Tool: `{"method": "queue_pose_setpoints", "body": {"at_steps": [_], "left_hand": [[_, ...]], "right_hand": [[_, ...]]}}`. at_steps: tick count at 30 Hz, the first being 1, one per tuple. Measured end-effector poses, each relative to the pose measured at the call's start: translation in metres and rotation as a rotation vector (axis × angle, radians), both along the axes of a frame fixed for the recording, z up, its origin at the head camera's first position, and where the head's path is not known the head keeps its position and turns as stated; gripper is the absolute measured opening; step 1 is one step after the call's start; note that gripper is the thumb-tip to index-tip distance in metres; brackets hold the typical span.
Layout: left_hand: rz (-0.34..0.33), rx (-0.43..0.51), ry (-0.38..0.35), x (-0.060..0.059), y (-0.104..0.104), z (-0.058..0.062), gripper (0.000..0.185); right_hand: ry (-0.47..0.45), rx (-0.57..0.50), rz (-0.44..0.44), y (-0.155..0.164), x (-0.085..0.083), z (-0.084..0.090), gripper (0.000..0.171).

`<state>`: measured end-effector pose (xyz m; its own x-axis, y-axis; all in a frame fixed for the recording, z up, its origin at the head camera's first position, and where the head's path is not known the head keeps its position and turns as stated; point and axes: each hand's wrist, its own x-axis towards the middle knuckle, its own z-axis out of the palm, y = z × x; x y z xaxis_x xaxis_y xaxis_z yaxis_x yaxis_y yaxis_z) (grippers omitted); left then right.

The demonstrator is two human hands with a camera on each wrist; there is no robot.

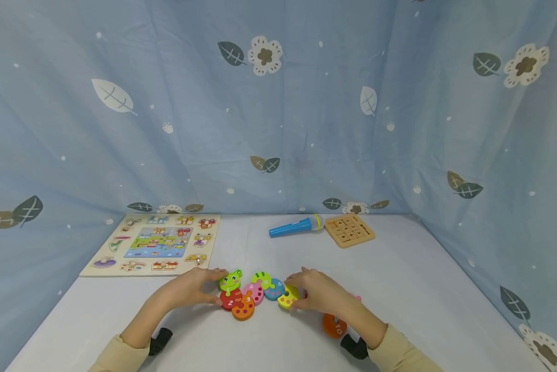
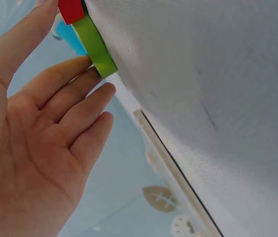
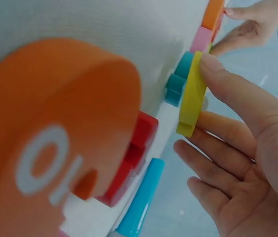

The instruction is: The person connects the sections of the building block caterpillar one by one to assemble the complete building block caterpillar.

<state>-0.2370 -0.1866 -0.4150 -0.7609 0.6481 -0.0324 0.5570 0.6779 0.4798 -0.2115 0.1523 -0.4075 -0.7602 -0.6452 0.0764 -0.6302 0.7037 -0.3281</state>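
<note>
A row of jigsaw caterpillar pieces lies on the white table, from a green smiling head (image 1: 229, 281) through a red piece marked 2 (image 1: 228, 299), an orange 3 (image 1: 243, 310), pink (image 1: 255, 292), green (image 1: 261, 280) and blue pieces (image 1: 275, 290). My left hand (image 1: 190, 288) holds the head end, thumb against the red piece and fingertips at the green head. At the other end, my right hand (image 1: 319, 290) pinches a yellow spotted piece (image 3: 192, 94) between thumb and fingers, close against the blue one. An orange piece marked 10 (image 3: 94, 98) lies by the right wrist.
Beyond the hands lie a blue toy microphone (image 1: 292, 227) and a wooden number board (image 1: 350, 231). A picture peg-puzzle board (image 1: 90, 269) rests at the back left. Near the orange piece is a red piece (image 3: 117, 182). A patterned blue curtain (image 1: 278, 113) surrounds the table's back and sides.
</note>
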Motion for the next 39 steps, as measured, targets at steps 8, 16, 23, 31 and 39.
{"method": "queue_pose_setpoints", "body": {"at_steps": [8,16,23,31,39], "left_hand": [[0.003,0.003,-0.002,0.001,0.0,0.001,0.072],[0.005,0.009,-0.009,0.0,0.0,0.001,0.072],[0.0,0.015,-0.009,0.0,-0.001,0.0,0.071],[-0.001,0.011,-0.007,0.0,0.0,0.0,0.071],[-0.003,0.007,-0.016,0.001,0.0,0.002,0.07]], "right_hand": [[0.007,0.027,-0.012,-0.005,-0.001,-0.001,0.049],[-0.005,0.04,-0.011,-0.007,-0.004,-0.002,0.049],[-0.021,0.059,-0.007,-0.007,-0.004,-0.005,0.051],[-0.043,0.061,-0.018,-0.005,-0.002,-0.007,0.054],[-0.089,-0.028,-0.004,0.005,0.003,-0.007,0.054]]}}
